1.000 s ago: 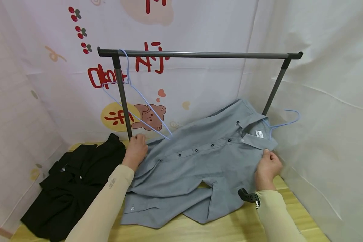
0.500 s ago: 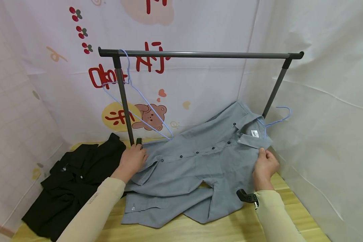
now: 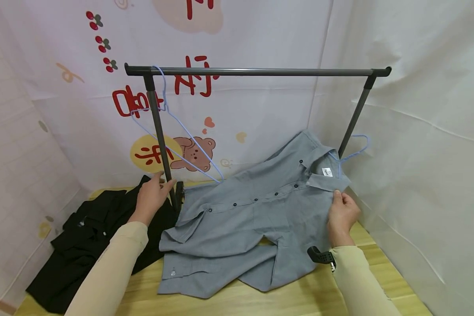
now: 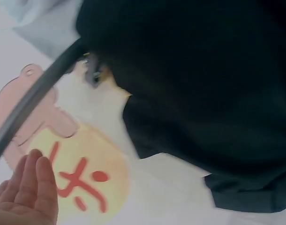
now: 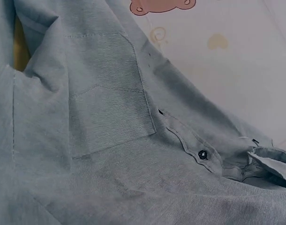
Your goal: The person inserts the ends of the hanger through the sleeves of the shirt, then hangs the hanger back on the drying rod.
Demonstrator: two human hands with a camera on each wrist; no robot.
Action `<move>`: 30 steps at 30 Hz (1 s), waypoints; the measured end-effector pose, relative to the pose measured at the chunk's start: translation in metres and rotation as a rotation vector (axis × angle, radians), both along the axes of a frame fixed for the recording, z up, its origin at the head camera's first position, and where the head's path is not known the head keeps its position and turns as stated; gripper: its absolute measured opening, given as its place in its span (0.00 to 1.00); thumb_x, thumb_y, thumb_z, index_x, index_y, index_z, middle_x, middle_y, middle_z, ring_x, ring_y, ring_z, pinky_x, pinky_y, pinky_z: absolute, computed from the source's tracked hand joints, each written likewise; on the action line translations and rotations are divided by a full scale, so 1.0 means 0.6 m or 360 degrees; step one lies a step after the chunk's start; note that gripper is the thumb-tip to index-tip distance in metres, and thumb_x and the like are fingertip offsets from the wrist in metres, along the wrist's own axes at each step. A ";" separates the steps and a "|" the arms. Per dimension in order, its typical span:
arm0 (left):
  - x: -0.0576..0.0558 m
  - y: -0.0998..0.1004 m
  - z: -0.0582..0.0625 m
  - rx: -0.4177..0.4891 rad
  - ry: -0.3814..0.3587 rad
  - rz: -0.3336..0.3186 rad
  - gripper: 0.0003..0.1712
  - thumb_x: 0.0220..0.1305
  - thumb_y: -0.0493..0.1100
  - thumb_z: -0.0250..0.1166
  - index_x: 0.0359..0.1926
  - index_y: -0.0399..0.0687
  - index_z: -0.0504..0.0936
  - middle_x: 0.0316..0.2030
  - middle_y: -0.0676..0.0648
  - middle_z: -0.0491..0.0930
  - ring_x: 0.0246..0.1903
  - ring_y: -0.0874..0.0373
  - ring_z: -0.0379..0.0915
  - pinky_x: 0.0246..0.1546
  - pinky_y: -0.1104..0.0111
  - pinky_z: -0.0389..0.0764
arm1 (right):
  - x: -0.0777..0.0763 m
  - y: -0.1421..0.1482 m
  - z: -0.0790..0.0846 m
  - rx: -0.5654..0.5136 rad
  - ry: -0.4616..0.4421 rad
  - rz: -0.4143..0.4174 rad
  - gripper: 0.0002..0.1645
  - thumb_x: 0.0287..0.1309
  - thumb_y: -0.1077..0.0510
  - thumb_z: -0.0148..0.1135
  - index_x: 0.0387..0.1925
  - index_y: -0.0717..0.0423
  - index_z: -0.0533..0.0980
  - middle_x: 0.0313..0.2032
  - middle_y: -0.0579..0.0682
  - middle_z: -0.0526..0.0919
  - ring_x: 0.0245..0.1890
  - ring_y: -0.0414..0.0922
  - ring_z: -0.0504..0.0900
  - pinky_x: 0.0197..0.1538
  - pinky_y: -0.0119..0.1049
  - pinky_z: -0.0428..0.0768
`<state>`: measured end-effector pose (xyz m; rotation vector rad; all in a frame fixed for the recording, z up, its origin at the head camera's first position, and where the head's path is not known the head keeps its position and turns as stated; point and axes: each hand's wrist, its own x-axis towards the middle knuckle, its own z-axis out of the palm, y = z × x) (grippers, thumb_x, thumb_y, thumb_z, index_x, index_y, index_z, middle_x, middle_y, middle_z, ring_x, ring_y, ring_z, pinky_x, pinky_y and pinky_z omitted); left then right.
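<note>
The gray shirt [image 3: 260,219] is lying on the desk [image 3: 142,292] below the rack [image 3: 253,71], a blue hanger [image 3: 354,155] poking from its collar [image 3: 325,182]. If the cloth is being tugged hard, the gaping neck could be letting that hanger slip. The collar is pointing far right, the long axis running up from the left. The right hand [image 3: 342,215] is pinching the shirt beside the collar; the left hand [image 3: 150,198], fingers extended, is holding nothing near the rack.

Pale cream long sleeves [image 3: 104,267], black perforated strap [image 3: 319,255] by right cuff [image 3: 345,259]
</note>
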<state>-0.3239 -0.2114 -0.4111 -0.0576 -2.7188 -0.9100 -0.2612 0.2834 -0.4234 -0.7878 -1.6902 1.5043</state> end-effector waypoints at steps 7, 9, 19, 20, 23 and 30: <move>-0.006 0.029 0.039 0.0083 0.0125 0.0094 0.18 0.76 0.49 0.56 0.37 0.37 0.74 0.24 0.40 0.73 0.24 0.45 0.69 0.26 0.58 0.67 | 0.000 0.001 0.014 0.0180 -0.0025 0.0070 0.18 0.68 0.52 0.60 0.39 0.65 0.82 0.23 0.32 0.73 0.31 0.39 0.70 0.36 0.31 0.66; -0.005 0.031 0.041 0.0056 0.0112 0.0126 0.18 0.76 0.49 0.56 0.34 0.38 0.73 0.21 0.42 0.69 0.21 0.47 0.66 0.24 0.60 0.65 | -0.001 0.005 0.022 0.0259 -0.0042 0.0090 0.19 0.68 0.51 0.59 0.38 0.65 0.81 0.21 0.31 0.72 0.30 0.39 0.69 0.34 0.31 0.66; -0.006 0.027 0.042 0.0019 0.0034 0.0132 0.19 0.76 0.51 0.55 0.35 0.38 0.73 0.22 0.43 0.68 0.21 0.48 0.66 0.24 0.60 0.65 | -0.016 0.046 0.104 0.0809 -0.0084 0.0077 0.19 0.68 0.50 0.59 0.39 0.62 0.85 0.27 0.45 0.81 0.27 0.34 0.70 0.34 0.30 0.65; -0.006 0.027 0.042 0.0018 0.0028 0.0132 0.19 0.76 0.51 0.55 0.35 0.38 0.73 0.22 0.43 0.68 0.21 0.48 0.66 0.24 0.60 0.64 | -0.018 0.051 0.116 0.0851 -0.0073 0.0066 0.19 0.68 0.50 0.59 0.40 0.62 0.85 0.29 0.49 0.82 0.27 0.33 0.70 0.34 0.30 0.66; -0.007 0.027 0.043 0.0016 0.0016 0.0131 0.19 0.76 0.50 0.55 0.36 0.38 0.73 0.22 0.43 0.69 0.22 0.48 0.66 0.25 0.60 0.64 | -0.020 0.065 0.153 0.0969 -0.0033 0.0021 0.18 0.68 0.51 0.60 0.40 0.63 0.85 0.32 0.55 0.84 0.26 0.31 0.69 0.34 0.31 0.65; -0.008 0.028 0.043 0.0002 0.0018 0.0126 0.19 0.76 0.51 0.54 0.37 0.38 0.74 0.23 0.43 0.69 0.22 0.47 0.67 0.25 0.60 0.65 | -0.017 0.099 0.244 0.1045 -0.0020 0.0002 0.20 0.66 0.50 0.59 0.39 0.62 0.86 0.16 0.19 0.65 0.22 0.25 0.64 0.31 0.27 0.61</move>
